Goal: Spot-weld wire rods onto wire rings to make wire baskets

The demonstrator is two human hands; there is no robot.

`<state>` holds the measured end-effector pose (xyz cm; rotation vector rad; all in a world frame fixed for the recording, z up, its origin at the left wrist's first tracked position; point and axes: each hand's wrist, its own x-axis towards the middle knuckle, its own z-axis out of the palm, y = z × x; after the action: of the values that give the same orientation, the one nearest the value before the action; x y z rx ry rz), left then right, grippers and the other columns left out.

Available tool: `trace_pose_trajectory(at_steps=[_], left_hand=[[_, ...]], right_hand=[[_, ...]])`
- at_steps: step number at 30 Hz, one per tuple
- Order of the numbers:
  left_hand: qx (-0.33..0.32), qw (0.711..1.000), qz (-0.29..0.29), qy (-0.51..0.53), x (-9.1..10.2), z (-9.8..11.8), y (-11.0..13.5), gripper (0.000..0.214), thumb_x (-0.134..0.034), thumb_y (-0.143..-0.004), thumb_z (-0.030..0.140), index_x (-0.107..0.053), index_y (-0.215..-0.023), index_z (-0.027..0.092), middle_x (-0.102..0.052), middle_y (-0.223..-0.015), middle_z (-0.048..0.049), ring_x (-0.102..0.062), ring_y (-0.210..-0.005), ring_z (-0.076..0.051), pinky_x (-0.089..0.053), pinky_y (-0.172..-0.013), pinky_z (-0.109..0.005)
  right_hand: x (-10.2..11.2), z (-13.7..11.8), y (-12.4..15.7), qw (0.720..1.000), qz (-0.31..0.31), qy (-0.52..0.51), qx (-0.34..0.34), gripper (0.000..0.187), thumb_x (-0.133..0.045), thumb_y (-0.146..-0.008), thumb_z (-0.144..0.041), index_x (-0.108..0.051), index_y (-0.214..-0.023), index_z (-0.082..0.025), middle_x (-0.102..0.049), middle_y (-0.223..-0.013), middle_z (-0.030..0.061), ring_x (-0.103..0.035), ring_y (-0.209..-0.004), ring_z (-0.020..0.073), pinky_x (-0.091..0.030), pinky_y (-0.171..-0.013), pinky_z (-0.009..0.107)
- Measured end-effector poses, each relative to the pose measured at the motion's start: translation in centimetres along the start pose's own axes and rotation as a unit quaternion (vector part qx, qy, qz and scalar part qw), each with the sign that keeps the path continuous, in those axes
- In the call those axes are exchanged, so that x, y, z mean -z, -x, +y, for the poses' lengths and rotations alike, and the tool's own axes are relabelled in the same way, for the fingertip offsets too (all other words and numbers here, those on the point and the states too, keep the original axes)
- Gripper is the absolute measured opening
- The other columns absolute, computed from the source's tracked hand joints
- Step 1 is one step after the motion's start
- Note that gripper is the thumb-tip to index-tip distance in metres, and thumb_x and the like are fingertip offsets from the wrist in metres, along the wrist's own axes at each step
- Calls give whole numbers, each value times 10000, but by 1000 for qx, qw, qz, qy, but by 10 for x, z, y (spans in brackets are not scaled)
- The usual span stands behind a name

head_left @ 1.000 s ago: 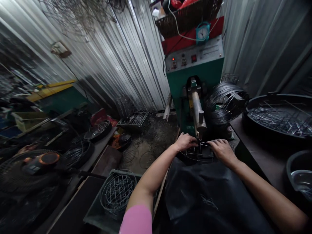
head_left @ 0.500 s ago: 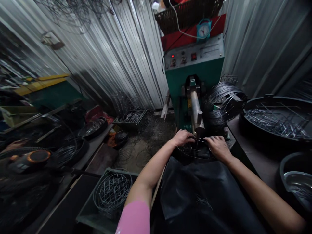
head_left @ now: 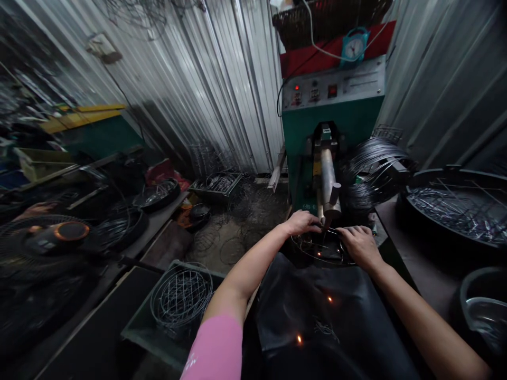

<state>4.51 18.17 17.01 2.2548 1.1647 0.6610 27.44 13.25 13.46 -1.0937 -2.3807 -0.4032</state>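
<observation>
Under both hands (head_left: 303, 222), wire ring (head_left: 322, 248) partly hidden.

Quick count of what's here: two hands, the left hand (head_left: 303, 222) and the right hand (head_left: 358, 244), both on one wire ring frame (head_left: 322, 248) near the middle. One green machine (head_left: 330, 121) at the far side with one small clock (head_left: 354, 47) on top. One finished wire basket (head_left: 180, 295) near left, one fan (head_left: 47, 237) far left, two dark tubs on the right: a big tub (head_left: 455, 203) and a small tub (head_left: 481, 306). Three sparks on the black sheet (head_left: 336, 322).
</observation>
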Motion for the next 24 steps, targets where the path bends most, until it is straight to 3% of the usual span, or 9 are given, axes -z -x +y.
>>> trace_pose_trajectory(at_steps=[5,7,9,11,13,15,17,20,24], left_hand=[[-32,999,-21,-21,9,4,-4,109,-770,-593,332,-696,-673,333,-671,-708,57,-595,-763,-168,-373,-734,-233],[-16,999,29,1,9,11,6,164,-795,-552,314,-694,-680,309,-668,-734,26,-592,-791,-188,-381,-786,-254],[20,988,138,62,-3,22,28,214,-799,-548,343,-691,-722,283,-663,-792,-18,-583,-839,-213,-387,-831,-283],[82,953,245,158,-31,34,57,225,-739,-632,414,-681,-779,254,-653,-849,-59,-573,-876,-225,-393,-852,-305],[180,901,300,257,-71,43,82,257,-652,-715,470,-652,-775,220,-635,-814,-63,-575,-834,-217,-403,-844,-324],[290,844,270,361,-111,48,95,348,-705,-657,480,-639,-819,178,-633,-832,-84,-583,-853,-233,-416,-832,-338],[349,773,264,459,-141,50,92,542,-749,-615,460,-591,-1037,161,-615,-1030,-119,-564,-1002,-247,-412,-859,-328],[350,715,255,548,-157,51,74,734,-755,-615,435,-455,-1234,178,-567,-1173,-128,-517,-1113,-250,-398,-880,-343],[330,696,242,589,-150,49,64,713,-740,-617,407,-435,-1234,223,-587,-1126,-90,-533,-1073,-240,-399,-837,-371]], right_hand=[[-1,-2,0,1000,5,19,-13,197,-490,-895,-173,-650,-1007,-150,-675,-889,88,-575,-792,216,-340,-746,345],[-2,-3,1,1000,1,26,-18,207,-485,-892,-167,-649,-1016,-147,-673,-894,93,-574,-795,222,-350,-740,343],[-3,-1,1,999,-9,20,-24,229,-468,-890,-158,-646,-1034,-144,-671,-901,100,-572,-803,231,-366,-721,340],[-5,3,2,999,-17,-12,-27,251,-451,-894,-173,-641,-1057,-148,-667,-919,107,-569,-819,242,-390,-697,337],[-7,7,2,998,-20,-61,-26,264,-442,-900,-204,-638,-1072,-159,-662,-942,109,-567,-841,246,-418,-696,337],[-8,9,3,995,-15,-94,-29,268,-439,-903,-222,-642,-1068,-167,-659,-942,106,-565,-854,246,-442,-718,338],[-8,7,4,994,-11,-97,-42,265,-441,-903,-226,-648,-1056,-163,-657,-919,105,-564,-852,245,-457,-734,336],[-4,-7,8,995,-15,-62,-77,253,-455,-903,-227,-652,-1043,-153,-657,-891,102,-565,-826,244,-461,-721,325],[0,-30,12,989,-38,-16,-142,249,-460,-907,-231,-644,-1048,-141,-659,-889,103,-559,-818,246,-446,-709,318]])
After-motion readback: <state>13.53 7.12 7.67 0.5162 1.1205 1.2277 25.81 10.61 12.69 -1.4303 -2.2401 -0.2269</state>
